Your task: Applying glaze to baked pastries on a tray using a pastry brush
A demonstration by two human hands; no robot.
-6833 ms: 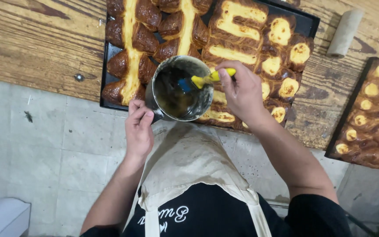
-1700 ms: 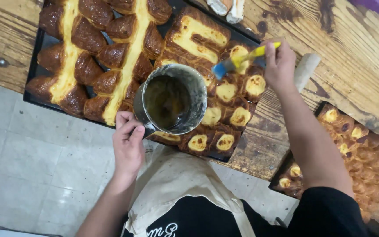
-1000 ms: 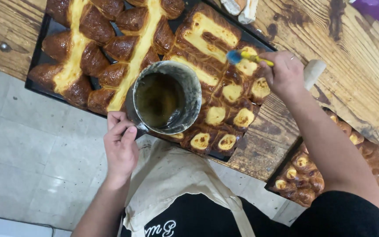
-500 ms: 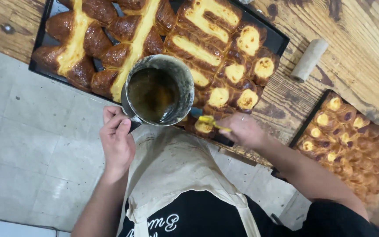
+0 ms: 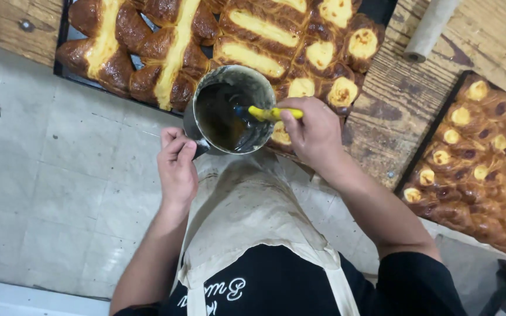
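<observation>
Moved: right hand (image 5: pixel 314 131) had swung back from the tray's near edge, its brush (image 5: pixel 265 113) now dipped in the metal cup (image 5: pixel 229 108).
Left hand (image 5: pixel 177 164): fingers clenched on the cup's handle, held over the pastry tray (image 5: pixel 60 64).
Right fingers: pinching the yellow brush handle.
Risk: a tilted cup could spill dark glaze onto apron (image 5: pixel 253 216) or floor.
Labels: none readable; a pale paper roll (image 5: pixel 431 29) lay on the worktop (image 5: pixel 393 99).

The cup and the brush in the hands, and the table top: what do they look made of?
Cup: apparently metal, dull grey, its rim smeared with dark liquid. Brush: probably plastic, given its glossy, even yellow handle; its head is dipped in the liquid and mostly hidden. Table top: wood, with open grain, knots and a worn, unvarnished surface.
</observation>
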